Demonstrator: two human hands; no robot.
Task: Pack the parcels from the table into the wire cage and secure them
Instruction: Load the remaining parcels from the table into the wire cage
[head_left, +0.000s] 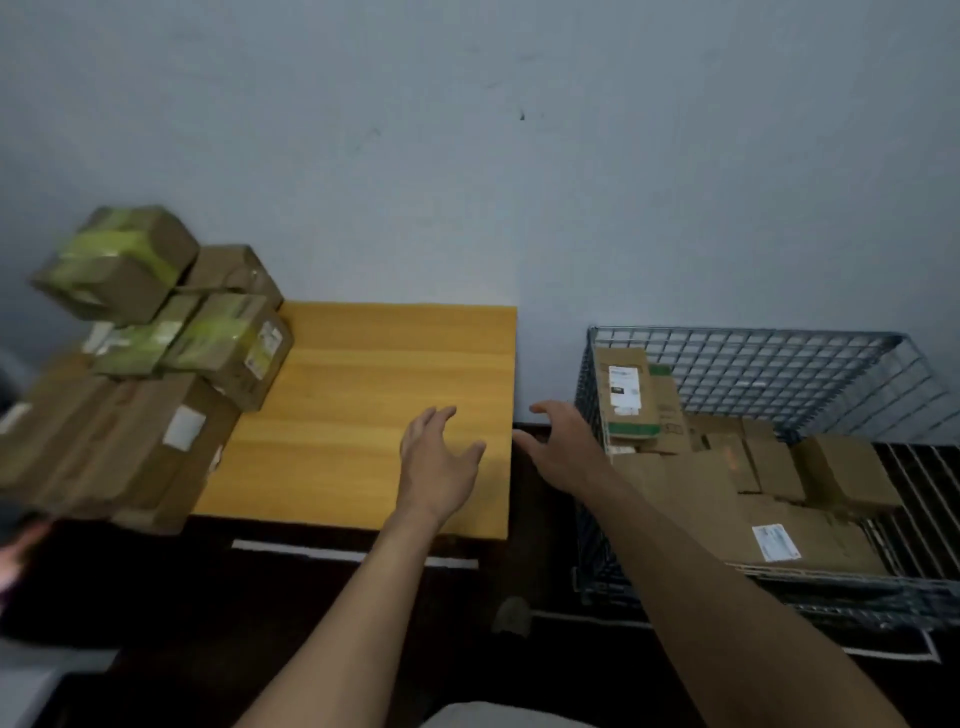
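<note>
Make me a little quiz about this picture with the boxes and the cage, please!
1. Fill the gap: the wire cage stands to the ____ of the table.
2. True or false: the left hand and the right hand both hold nothing.
3. Where is the green-taped parcel? A in the wire cage; B on top of the pile on the table; C in a hand.
Key: 1 right; 2 true; 3 B.

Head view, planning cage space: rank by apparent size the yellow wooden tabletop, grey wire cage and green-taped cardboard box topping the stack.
1. Grey wire cage and yellow wooden tabletop: too alike, cage cropped, parcels cover tabletop.
2. Green-taped cardboard box: clearly smallest.
</note>
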